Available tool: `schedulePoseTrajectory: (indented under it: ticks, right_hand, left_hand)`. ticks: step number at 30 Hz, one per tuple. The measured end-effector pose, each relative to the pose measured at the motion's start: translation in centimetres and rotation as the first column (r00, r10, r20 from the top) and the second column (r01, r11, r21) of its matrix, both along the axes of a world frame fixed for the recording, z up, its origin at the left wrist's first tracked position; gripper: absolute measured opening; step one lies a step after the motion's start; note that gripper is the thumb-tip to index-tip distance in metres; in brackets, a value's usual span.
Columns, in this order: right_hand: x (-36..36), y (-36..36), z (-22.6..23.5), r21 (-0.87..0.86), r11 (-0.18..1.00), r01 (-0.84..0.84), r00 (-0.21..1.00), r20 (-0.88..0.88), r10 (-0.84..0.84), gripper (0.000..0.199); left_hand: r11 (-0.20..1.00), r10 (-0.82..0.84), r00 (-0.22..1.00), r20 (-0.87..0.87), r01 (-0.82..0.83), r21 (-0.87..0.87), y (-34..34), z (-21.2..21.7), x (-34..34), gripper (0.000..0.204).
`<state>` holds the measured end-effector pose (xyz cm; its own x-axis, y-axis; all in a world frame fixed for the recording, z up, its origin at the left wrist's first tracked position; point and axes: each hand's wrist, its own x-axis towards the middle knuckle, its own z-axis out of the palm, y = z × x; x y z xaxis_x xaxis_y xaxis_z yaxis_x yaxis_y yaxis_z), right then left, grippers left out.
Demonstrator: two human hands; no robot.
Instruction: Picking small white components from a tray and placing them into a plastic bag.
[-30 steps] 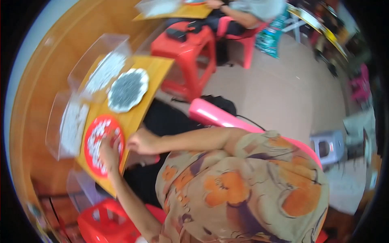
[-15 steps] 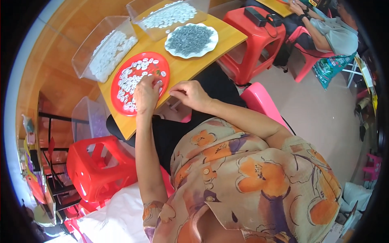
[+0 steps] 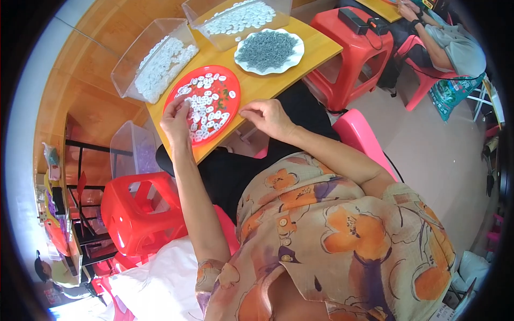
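A red oval tray [image 3: 234, 80] on the table holds many small white oval pieces [image 3: 203, 104] and shows some green pattern on its right part. My left hand [image 3: 176, 128] is over the tray's left rim, fingers bent together by the white pieces; whether something is between its fingertips is hidden. Just right of the tray, at the table's front edge, my right hand [image 3: 271, 120] is closed in a pinch of thumb and forefinger. Anything in that pinch is too small to make out.
Behind the tray, a white scalloped plate [image 3: 297, 58] holds a heap of dark grey slivers. Two clear bins, one at left [image 3: 126, 75] and one at back [image 3: 198, 21], contain white pieces. Red stools [image 3: 120, 214] stand around the yellow table [image 3: 316, 45]. Another person [image 3: 452, 48] sits at far right.
My left hand has moved left across the tray to its left rim, uncovering more white pieces and the green pattern. My right hand keeps its pinch. The whole view has shifted slightly.
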<state>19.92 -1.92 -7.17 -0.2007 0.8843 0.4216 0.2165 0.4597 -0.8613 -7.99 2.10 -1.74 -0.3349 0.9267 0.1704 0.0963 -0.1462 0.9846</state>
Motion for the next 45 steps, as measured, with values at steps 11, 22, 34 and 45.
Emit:
schedulePoseTrajectory:
  ticks: [11,22,34,45]
  right_hand:
    - [1.1,0.1,0.9,-0.063,0.998,-0.004,1.000,-0.004,0.004,0.018]
    - [2.4,0.0,1.1,-0.040,0.999,0.008,0.997,0.071,-0.006,0.020]
    - [2.5,0.3,1.2,-0.031,0.999,-0.012,0.997,0.078,0.014,0.019]
    - [2.5,0.6,0.6,0.020,0.999,-0.028,1.000,-0.001,0.028,0.015]
  left_hand:
    - [0.976,0.212,0.735,-0.644,-0.191,0.104,-1.2,1.7,-1.8,0.022]
    - [0.982,0.049,0.727,-0.685,-0.161,-0.101,-2.5,3.3,1.2,0.023]
    - [0.958,0.065,0.477,-0.877,-0.277,-0.080,-1.7,0.3,-0.2,0.020]
    - [0.953,0.044,0.492,-0.870,-0.283,-0.112,-0.4,-1.6,0.7,0.018]
